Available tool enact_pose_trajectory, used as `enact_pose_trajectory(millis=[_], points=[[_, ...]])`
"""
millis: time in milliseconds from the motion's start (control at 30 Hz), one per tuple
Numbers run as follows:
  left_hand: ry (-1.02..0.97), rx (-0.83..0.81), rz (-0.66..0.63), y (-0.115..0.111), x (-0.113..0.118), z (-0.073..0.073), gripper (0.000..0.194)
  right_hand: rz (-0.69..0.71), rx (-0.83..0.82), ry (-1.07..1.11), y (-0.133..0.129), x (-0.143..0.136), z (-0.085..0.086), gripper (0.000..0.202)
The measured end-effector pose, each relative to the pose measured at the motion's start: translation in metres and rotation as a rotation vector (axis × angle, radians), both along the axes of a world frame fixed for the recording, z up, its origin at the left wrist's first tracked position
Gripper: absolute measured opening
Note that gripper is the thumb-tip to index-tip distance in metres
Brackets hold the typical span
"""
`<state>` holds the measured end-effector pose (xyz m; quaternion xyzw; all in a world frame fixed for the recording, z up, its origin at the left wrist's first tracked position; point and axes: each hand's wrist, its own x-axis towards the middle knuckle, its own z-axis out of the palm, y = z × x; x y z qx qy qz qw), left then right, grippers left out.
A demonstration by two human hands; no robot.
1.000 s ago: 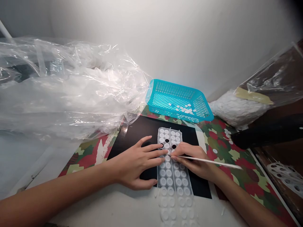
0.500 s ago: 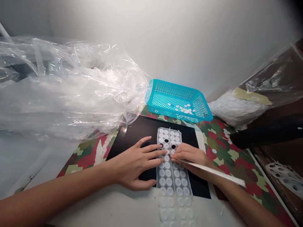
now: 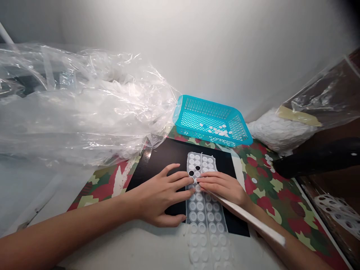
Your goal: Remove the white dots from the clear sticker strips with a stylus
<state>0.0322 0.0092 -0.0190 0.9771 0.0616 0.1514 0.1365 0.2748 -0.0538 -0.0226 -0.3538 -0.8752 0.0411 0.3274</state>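
A long translucent sheet [image 3: 206, 221] with rows of round white discs runs lengthwise before me, its upper part over a black mat [image 3: 165, 152]. Two dark round spots [image 3: 198, 168] show among the discs near the top. My left hand [image 3: 165, 195] lies with fingers spread, its fingertips resting on the sheet's left edge. In my right hand [image 3: 225, 187] is a thin flat white stick [image 3: 253, 217], its free end slanting down toward my forearm. The fingertips of that hand press on the sheet's middle and cover some discs; the stick's front end is hidden.
Behind the mat stands a blue plastic basket [image 3: 208, 138] with loose white discs. Large clear plastic bags [image 3: 84, 108] fill the left. On the right are another bag of white pieces [image 3: 281, 129], a black handle-like object [image 3: 317, 157] and white perforated scraps [image 3: 337, 210].
My right hand has shifted left across the sheet, and the stick's free end has swung lower. A dark spot on the right half is now covered. My left hand has barely moved.
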Motion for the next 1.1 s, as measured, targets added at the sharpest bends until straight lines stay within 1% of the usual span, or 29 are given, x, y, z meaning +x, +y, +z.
enact_pose_trajectory(millis=[100,200,400,600,667,800,900,1000,1100], points=[[-0.006,-0.016,0.000,0.0001,0.0002,0.0005,0.045,-0.107,-0.248,0.180,-0.0050,-0.0013,0.0030,0.016],[-0.007,-0.018,0.003,-0.0002,0.0005,0.0013,0.043,-0.219,-0.405,0.314,-0.0079,-0.0008,0.0054,0.013],[0.007,-0.020,0.005,-0.0006,0.0005,0.0032,0.040,-0.370,-0.491,0.429,-0.0055,0.0028,0.0058,0.010],[0.012,-0.004,0.006,-0.0004,-0.0003,0.0022,0.039,-0.453,-0.520,0.449,-0.0041,0.0046,0.0068,0.012],[-0.003,0.018,-0.010,-0.0009,-0.0005,0.0010,0.037,-0.427,-0.523,0.432,-0.0047,0.0038,0.0073,0.013],[-0.010,0.059,-0.053,-0.0021,0.0000,-0.0008,0.031,-0.263,-0.508,0.328,-0.0063,0.0002,0.0070,0.013],[-0.010,0.054,-0.054,-0.0023,0.0005,-0.0002,0.031,-0.192,-0.453,0.224,-0.0073,-0.0021,0.0061,0.015],[-0.050,0.045,-0.080,-0.0019,0.0008,0.0007,0.030,-0.172,-0.404,0.173,-0.0079,-0.0036,0.0056,0.012],[-0.092,0.041,-0.063,-0.0014,0.0010,0.0001,0.038,-0.217,-0.400,0.162,-0.0089,-0.0052,0.0067,0.008]])
